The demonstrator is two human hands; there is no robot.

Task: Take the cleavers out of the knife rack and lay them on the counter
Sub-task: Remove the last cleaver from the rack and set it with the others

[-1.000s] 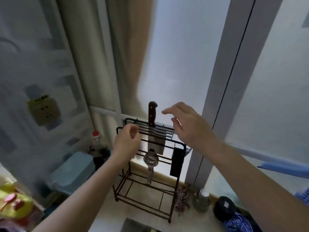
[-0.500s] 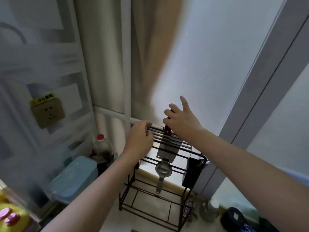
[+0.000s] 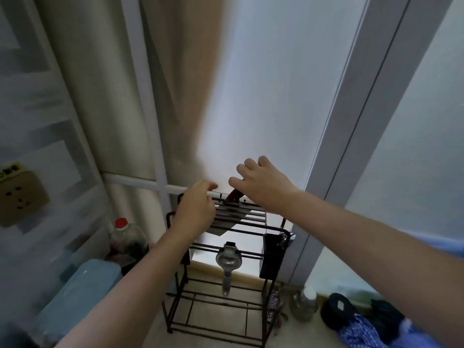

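Observation:
A black wire knife rack (image 3: 275, 231) stands on the counter by the window. One cleaver (image 3: 229, 218) sits in its top slots, its steel blade showing through the bars and tilted. The cleaver's dark brown handle (image 3: 234, 197) sticks up at the back. My left hand (image 3: 195, 212) rests on the rack's top left bars with its fingers curled over them. My right hand (image 3: 261, 187) hovers on top of the handle, thumb against it and the fingers lifted and apart. The upper part of the handle is hidden under that palm.
A metal squeezer (image 3: 228, 259) hangs from the rack's middle bar, with a black holder (image 3: 272, 254) on its right side. A red-capped bottle (image 3: 121, 223) and a blue container (image 3: 82, 290) sit to the left. To the right are a glass jar (image 3: 303, 305) and a dark bag (image 3: 336, 310).
My right hand has come down from beside the handle onto its top. My left hand has settled on the rack's top bars. The view has moved closer and the cleaver now leans.

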